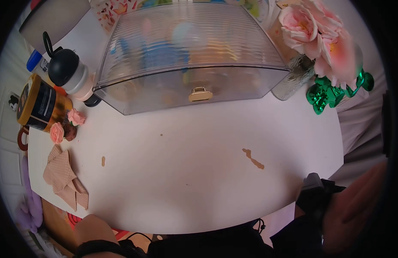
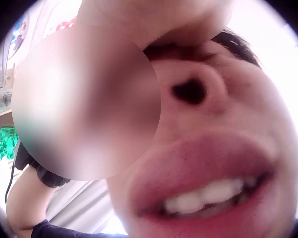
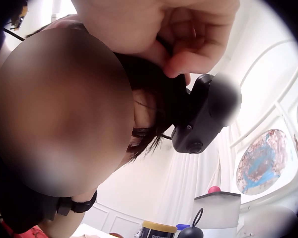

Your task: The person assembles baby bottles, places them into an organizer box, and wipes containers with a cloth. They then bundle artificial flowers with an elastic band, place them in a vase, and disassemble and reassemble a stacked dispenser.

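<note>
Both hands are raised to the person's head. Across the top of the left wrist view lies the left hand (image 2: pixel 154 20), close to the face, its fingers out of sight. The right hand (image 3: pixel 188 37) shows curled fingers at the dark hair and band, right beside the black head camera (image 3: pixel 193 124); whether it pinches anything I cannot tell. In the head view the right hand is a close shape at the right edge, above a black wrist camera (image 1: pixel 315 195). The left forearm (image 1: pixel 93 228) shows at the lower left.
On the white table (image 1: pixel 186 172) stand a clear lidded box (image 1: pixel 164 94), a black-topped bottle (image 1: pixel 74 75), a gold tub (image 1: pixel 42 105) and a vase (image 1: pixel 293 79) of pink flowers (image 1: pixel 300 26). A beige cloth (image 1: pixel 63 176) lies at left; green foil (image 1: pixel 328 94) sits at right.
</note>
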Tool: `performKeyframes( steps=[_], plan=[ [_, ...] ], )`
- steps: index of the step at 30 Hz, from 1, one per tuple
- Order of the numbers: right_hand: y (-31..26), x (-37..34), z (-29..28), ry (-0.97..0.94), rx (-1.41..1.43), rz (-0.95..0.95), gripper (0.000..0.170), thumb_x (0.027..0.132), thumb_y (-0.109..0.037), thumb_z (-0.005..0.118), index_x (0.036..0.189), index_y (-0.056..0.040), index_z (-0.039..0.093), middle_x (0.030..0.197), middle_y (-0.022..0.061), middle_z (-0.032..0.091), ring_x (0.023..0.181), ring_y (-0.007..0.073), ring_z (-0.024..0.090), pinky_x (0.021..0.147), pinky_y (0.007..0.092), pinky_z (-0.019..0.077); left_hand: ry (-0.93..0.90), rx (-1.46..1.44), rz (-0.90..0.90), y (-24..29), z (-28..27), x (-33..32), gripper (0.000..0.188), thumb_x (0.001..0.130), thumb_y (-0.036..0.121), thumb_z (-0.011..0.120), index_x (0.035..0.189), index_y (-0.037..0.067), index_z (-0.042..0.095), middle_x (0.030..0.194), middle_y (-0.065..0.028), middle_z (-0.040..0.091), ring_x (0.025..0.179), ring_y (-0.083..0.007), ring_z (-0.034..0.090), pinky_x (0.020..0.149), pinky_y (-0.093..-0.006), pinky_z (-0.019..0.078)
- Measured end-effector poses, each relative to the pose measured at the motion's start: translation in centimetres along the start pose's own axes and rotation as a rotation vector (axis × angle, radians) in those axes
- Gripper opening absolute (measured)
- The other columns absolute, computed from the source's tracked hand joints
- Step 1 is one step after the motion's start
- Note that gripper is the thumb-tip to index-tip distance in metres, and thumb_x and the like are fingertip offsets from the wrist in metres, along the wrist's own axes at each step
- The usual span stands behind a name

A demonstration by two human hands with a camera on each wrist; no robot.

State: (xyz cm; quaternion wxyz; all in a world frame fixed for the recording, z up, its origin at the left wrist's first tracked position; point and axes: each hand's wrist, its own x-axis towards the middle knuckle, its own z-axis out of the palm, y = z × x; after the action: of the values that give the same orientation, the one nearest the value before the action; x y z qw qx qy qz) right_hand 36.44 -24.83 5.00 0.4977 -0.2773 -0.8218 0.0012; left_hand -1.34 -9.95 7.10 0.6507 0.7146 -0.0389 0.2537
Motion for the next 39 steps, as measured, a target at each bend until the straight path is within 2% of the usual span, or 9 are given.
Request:
performKeyframes(
  steps=[9,20,38,39],
  plan=[
    [-1.0,0.0,-0.3,0.058,-0.1,-0.042,0.032,0.102,-0.045,0.064,0.119,-0.019,0.057,0.084,-0.0017,0.064,0.067,0.0127,0.057,0.06,0.0299,0.0442,-0.112,0.086,0.057,3.2,-2.2,2.3,0.011,0.105,0.015,0.069,0.097,0.008,0.066,0.096,-0.003,0.066,0.085,-0.0253,0.067,0.076,-0.0321,0.0575],
    [-1.6,0.2,-0.9,0.074,-0.089,-0.057,0.029,0.102,-0.043,0.063,0.118,-0.0186,0.057,0.084,-0.0012,0.064,0.067,0.0131,0.056,0.06,0.0302,0.0442,-0.118,0.154,0.068,7.5,-1.4,2.9,0.013,0.105,0.014,0.069,0.094,0.008,0.065,0.096,-0.0033,0.066,0.085,-0.0255,0.067,0.076,-0.0324,0.0576],
    [-1.7,0.9,-3.0,-0.058,-0.085,-0.032,0.026,0.102,-0.041,0.062,0.114,-0.0179,0.058,0.084,-0.0005,0.063,0.067,0.0138,0.056,0.06,0.0309,0.0441,-0.053,0.144,0.167,7.1,0.9,1.8,0.017,0.105,0.014,0.07,0.09,0.009,0.064,0.096,-0.0037,0.066,0.086,-0.0258,0.067,0.076,-0.0328,0.0578],
    [-1.7,0.9,-3.0,-0.054,-0.088,-0.034,0.026,0.102,-0.04,0.062,0.114,-0.0179,0.058,0.084,-0.0004,0.063,0.067,0.0138,0.056,0.06,0.0309,0.0441,0.007,0.22,0.189,6.4,0.9,1.8,0.016,0.107,0.021,0.067,0.097,0.009,0.067,0.097,-0.0047,0.066,0.09,-0.0287,0.068,0.081,-0.0385,0.0591]
  ],
)
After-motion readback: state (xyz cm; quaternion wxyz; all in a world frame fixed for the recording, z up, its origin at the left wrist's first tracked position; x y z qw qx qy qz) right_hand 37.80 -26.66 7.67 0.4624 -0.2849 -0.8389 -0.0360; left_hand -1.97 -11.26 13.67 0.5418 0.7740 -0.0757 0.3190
